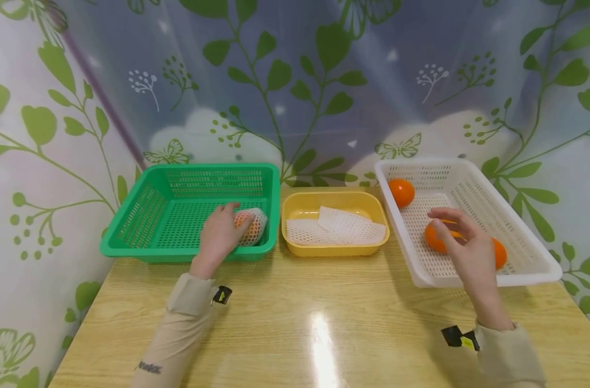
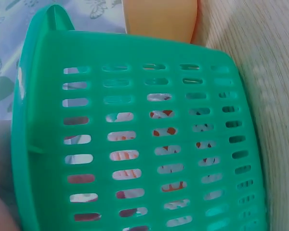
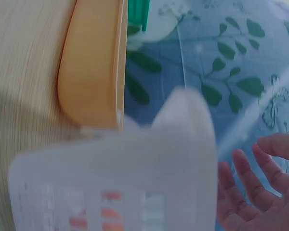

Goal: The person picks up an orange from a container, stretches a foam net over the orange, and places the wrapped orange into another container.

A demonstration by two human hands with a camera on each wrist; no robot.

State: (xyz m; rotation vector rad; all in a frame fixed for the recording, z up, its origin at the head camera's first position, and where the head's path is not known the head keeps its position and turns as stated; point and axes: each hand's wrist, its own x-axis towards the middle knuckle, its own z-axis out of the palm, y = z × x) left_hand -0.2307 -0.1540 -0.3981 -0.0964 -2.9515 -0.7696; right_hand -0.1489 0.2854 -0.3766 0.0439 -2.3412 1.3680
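Note:
In the head view my left hand reaches over the front rim of the green basket. Its thumb and fingers lie around an orange in a white foam net, low in that basket's right end. Through the slots in the left wrist view, parts of the netted orange show. Over the white basket is my right hand, thumb and fingers apart, nothing gripped. Beneath it lies an orange, partly hidden; another orange shows beside the hand. The right wrist view has these fingers loosely bent beyond the basket's rim.
Between the two baskets stands a yellow tray holding white foam net sleeves. One more orange sits at the white basket's back left corner. All three containers stand on a wooden table before a leaf-patterned curtain.

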